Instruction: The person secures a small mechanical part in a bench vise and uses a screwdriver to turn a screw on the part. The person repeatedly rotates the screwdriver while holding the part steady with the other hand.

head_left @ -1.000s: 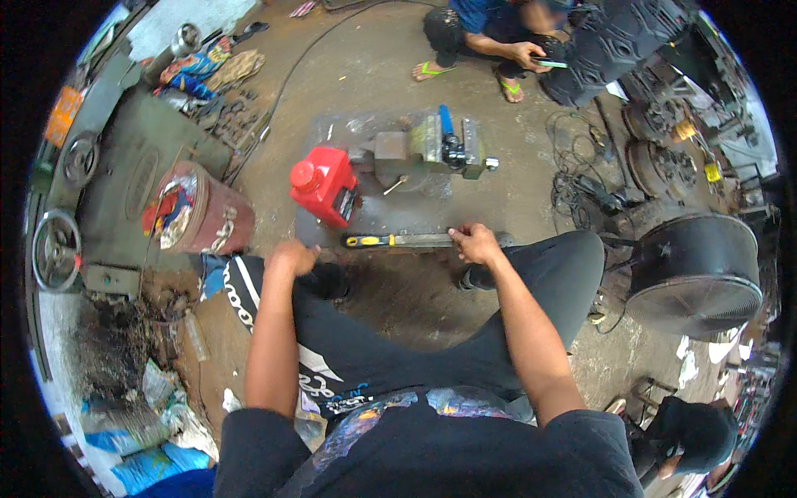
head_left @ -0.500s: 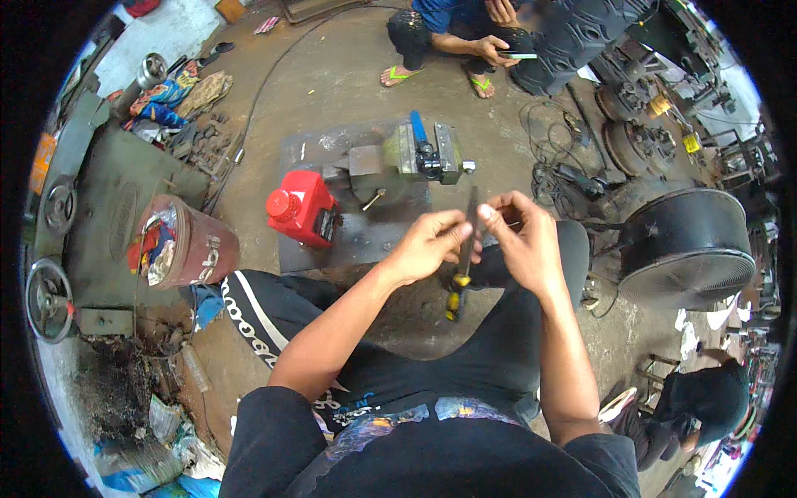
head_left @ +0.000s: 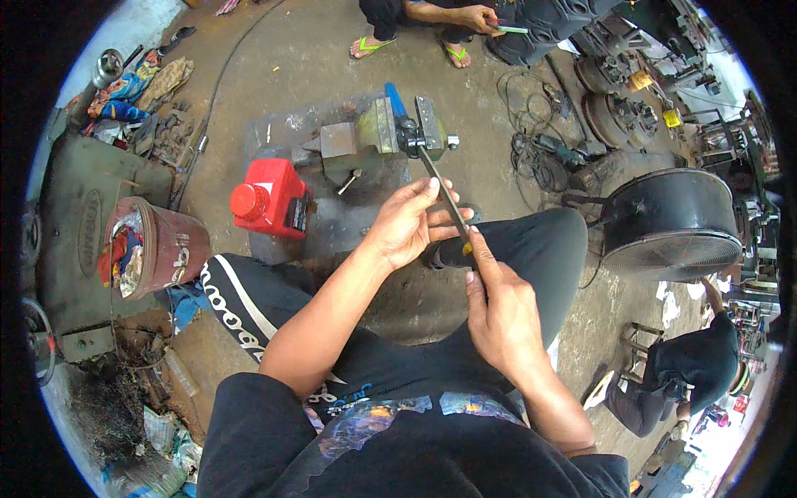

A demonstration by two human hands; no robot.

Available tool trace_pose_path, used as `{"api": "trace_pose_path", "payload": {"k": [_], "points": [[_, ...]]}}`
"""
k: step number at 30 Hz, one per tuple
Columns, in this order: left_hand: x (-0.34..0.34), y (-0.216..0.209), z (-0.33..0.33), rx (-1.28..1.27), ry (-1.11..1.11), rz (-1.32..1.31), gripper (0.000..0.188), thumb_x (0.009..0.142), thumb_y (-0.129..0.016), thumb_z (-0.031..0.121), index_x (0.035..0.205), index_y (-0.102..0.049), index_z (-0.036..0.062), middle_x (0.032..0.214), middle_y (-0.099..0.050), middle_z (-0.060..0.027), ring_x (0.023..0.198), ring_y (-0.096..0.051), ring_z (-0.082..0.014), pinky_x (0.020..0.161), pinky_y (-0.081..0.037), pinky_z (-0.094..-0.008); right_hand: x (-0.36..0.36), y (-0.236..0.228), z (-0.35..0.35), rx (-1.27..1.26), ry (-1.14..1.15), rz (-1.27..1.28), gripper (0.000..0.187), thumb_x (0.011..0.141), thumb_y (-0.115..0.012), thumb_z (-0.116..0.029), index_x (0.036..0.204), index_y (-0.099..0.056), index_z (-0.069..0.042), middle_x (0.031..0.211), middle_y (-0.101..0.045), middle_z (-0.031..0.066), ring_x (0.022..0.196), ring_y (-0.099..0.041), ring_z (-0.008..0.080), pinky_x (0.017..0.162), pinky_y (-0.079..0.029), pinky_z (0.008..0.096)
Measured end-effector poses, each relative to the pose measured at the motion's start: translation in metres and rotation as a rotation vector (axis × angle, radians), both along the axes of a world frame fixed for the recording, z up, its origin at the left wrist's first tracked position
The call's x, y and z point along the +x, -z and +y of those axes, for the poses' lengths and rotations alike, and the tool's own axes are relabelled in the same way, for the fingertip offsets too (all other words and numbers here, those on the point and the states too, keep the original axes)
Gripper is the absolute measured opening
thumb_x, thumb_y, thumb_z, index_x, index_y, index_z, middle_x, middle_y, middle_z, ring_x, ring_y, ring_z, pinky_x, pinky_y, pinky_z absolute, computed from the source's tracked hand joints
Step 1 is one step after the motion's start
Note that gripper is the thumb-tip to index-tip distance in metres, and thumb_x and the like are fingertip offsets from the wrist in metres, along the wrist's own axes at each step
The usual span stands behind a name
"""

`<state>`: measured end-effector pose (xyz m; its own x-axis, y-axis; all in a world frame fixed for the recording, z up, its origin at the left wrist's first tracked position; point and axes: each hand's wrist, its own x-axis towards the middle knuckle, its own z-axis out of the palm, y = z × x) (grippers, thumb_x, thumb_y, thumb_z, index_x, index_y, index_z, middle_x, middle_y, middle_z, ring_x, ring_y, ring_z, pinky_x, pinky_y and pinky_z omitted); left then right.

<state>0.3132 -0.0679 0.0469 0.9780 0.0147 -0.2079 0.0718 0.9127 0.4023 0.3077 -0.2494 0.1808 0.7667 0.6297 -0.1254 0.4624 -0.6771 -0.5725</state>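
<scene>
A metal file [head_left: 449, 202] slants up and to the left, with a bit of its yellow handle showing. My right hand [head_left: 505, 319] is closed round the handle, index finger stretched along it. My left hand [head_left: 405, 222] grips the middle of the blade between thumb and fingers. Just beyond, the bench vise [head_left: 378, 129] stands low on a dark plate. Between its jaws sits a dark metal piece [head_left: 408, 139], from which a blue bar [head_left: 394, 100] sticks out at the far side. The file's far tip meets or lies just in front of that piece; I cannot tell which.
A red plastic jug [head_left: 270, 199] stands left of the vise. Farther left is a bucket of rags [head_left: 170, 245]. At right are a black drum fan [head_left: 672, 222] and tangled cables [head_left: 531, 153]. One person sits ahead holding a phone [head_left: 510, 30]; another crouches at lower right.
The file has swung from hanging between both hands to pointing at the vise. My right hand has moved down onto its handle, and my left hand now grips the blade. The view has shifted.
</scene>
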Motion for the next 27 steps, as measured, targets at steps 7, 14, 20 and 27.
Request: {"api": "trace_pose_path", "payload": {"k": [7, 14, 20, 27], "points": [[-0.001, -0.005, 0.001, -0.001, -0.058, 0.041, 0.028, 0.11, -0.046, 0.027, 0.118, -0.059, 0.0032, 0.108, -0.066, -0.0092, 0.101, -0.072, -0.0302, 0.085, -0.063, -0.0454, 0.005, -0.027, 0.014, -0.032, 0.003, 0.016, 0.049, 0.093, -0.059, -0.002, 0.142, -0.054, 0.001, 0.1, -0.065, 0.0284, 0.091, -0.066, 0.0446, 0.083, -0.051, 0.0489], [0.004, -0.002, 0.009, -0.036, -0.084, 0.056, 0.029, 0.109, -0.048, 0.027, 0.119, -0.059, 0.0026, 0.105, -0.068, -0.0085, 0.096, -0.073, -0.0261, 0.083, -0.064, -0.0408, -0.003, -0.031, 0.025, -0.001, -0.038, -0.081, 0.052, 0.09, -0.06, -0.002, 0.141, -0.052, 0.006, 0.094, -0.059, 0.0241, 0.085, -0.063, 0.0428, 0.079, -0.051, 0.0495], [0.004, -0.012, 0.01, -0.015, -0.067, 0.1, 0.029, 0.107, -0.053, 0.031, 0.116, -0.058, 0.0045, 0.099, -0.065, -0.0071, 0.092, -0.073, -0.0275, 0.078, -0.064, -0.0422, -0.013, -0.028, 0.027, -0.271, -0.107, -0.199, 0.063, 0.088, -0.063, -0.008, 0.147, -0.044, 0.003, 0.096, -0.059, 0.0218, 0.067, -0.068, 0.0378, 0.06, -0.057, 0.0446], [0.004, -0.027, 0.005, 0.17, -0.027, 0.179, 0.029, 0.105, -0.058, 0.034, 0.112, -0.057, 0.0059, 0.089, -0.064, -0.006, 0.072, -0.072, -0.0228, 0.06, -0.061, -0.0363, -0.019, -0.022, 0.029, -0.408, -0.191, -0.226, 0.07, 0.089, -0.059, -0.009, 0.153, -0.035, 0.004, 0.096, -0.059, 0.0198, 0.059, -0.069, 0.0329, 0.052, -0.058, 0.0415]]}}
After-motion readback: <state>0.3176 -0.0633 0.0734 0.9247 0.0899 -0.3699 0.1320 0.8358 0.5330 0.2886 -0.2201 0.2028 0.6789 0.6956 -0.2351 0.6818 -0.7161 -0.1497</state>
